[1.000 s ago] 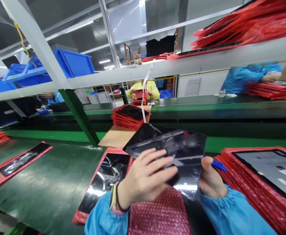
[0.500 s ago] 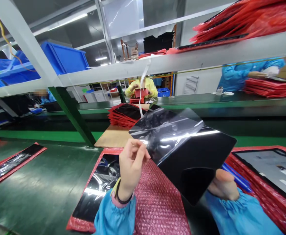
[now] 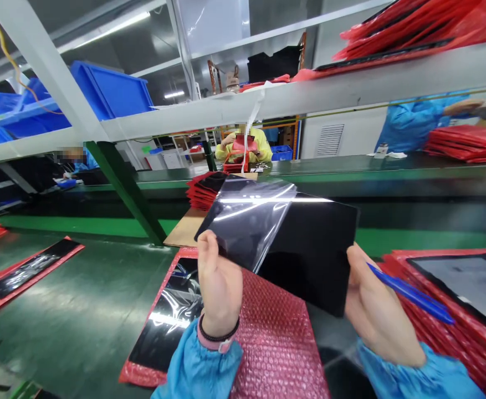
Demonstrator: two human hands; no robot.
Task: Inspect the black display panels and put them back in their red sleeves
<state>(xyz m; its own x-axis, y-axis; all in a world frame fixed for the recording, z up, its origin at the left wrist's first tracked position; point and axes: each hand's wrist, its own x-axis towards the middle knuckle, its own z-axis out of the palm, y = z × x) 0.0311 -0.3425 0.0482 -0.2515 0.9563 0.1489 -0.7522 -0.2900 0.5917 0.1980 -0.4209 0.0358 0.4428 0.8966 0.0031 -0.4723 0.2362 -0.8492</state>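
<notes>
While both hands hold it up above the table (image 3: 72, 271), a glossy black panel (image 3: 309, 249) sits level with the lower middle of the view, with a clear plastic film (image 3: 246, 221) lying over its left part. The left hand (image 3: 220, 282) grips the lower left edge, its fingers together and clamped on the film and panel. The right hand (image 3: 378, 307) clamps the right edge, with a blue pen (image 3: 411, 293) held in its fingers and pointing right.

Compared with half a second earlier, the panel has swung from a steep diagonal to a squarer, flatter hold, and more of the pen shows.

Beneath the hands lies a pink bubble-wrap bag (image 3: 276, 338), and just left of it a black panel on a red sleeve (image 3: 165, 316). To the right, a stack of red sleeves (image 3: 467, 288) carries a grey-faced panel. Farther left, another black panel on a red sleeve (image 3: 30, 274) lies on the table. Beyond the held panel are a cardboard sheet (image 3: 188, 227) and a pile of red packs (image 3: 203, 191).

A white shelf (image 3: 267, 108) crosses the view, carrying blue bins (image 3: 110, 91) and red bags (image 3: 421, 33). Past it, a co-worker in yellow (image 3: 243, 149) and one in blue (image 3: 413, 124) work at the far table.
</notes>
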